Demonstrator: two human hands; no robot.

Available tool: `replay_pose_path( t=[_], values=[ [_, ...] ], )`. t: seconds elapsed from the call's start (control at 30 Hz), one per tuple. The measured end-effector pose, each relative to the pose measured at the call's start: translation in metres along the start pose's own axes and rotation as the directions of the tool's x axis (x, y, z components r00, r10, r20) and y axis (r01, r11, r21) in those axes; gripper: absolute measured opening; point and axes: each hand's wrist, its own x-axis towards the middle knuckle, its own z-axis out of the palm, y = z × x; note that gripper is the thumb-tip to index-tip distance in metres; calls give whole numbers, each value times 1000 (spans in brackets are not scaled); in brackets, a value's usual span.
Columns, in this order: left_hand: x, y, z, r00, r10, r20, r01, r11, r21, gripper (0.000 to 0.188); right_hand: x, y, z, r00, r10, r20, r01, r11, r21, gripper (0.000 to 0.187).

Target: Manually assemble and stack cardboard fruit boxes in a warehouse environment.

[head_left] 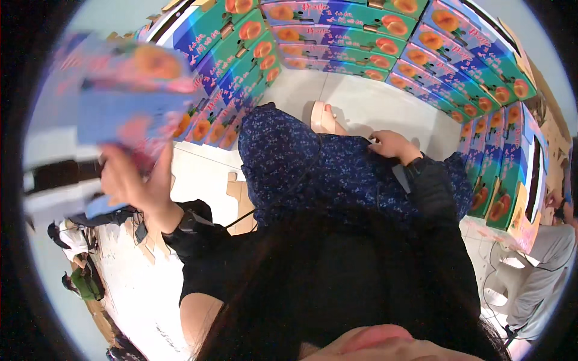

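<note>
Left hand [135, 186]: bare, thumb set apart from the fingers, reaching to the near edge of a blue, peach-printed carton [114, 114]; whether it grips or merely touches, blur does not tell. Right hand [394, 145]: fingers partly curled, on the dark blue floral skirt [280, 150]; no carton in it, though whether it pinches the cloth cannot be told. Carton: at the far left, directly beyond the left hand and well apart from the right, the left hand thus being much the nearer; visible panels run broadly left to right, true long axis unclear through blur; support beneath not discernible. Pale sandal [318, 118], one, on a foot beyond the skirt. Printed carton stacks, green, blue and purple with peach motifs: left stack [247, 54], beside the blurred carton; far stack [337, 37]; right stack [497, 159]. Surface: pale tiled floor [201, 171], enclosed by the stacks on the far side; brown cardboard piece [236, 191] left of the skirt. Room: person in a white top [73, 237] and person in a green top [86, 284], left background; person in grey trousers [542, 265], near right.
</note>
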Motion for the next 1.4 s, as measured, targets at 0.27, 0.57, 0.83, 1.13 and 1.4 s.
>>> replay_pose_path(
  t=[0.27, 0.57, 0.83, 1.13, 1.4],
  values=[
    [2, 65, 22, 921, 252, 297, -103, 893, -437, 67, -17, -34, -36, 878, -213, -429, 318, 929, 188, 36],
    [-16, 150, 15, 836, 467, 287, -63, 602, -796, 59, -73, -90, -65, 769, -378, -515, 605, 171, 778, 107],
    [-32, 186, 30, 852, 447, 273, 54, 443, -895, 66, -88, -124, -54, 702, -46, -711, 711, 92, 697, 101],
    [-66, 209, 34, 858, 391, 333, 194, 354, -915, 77, -77, -85, -76, 724, 25, -689, 685, 82, 724, 71],
    [-86, 232, 30, 814, 561, 150, -45, 319, -947, 54, -92, -78, -130, 502, 531, -683, 782, 59, 621, 77]
  ],
)
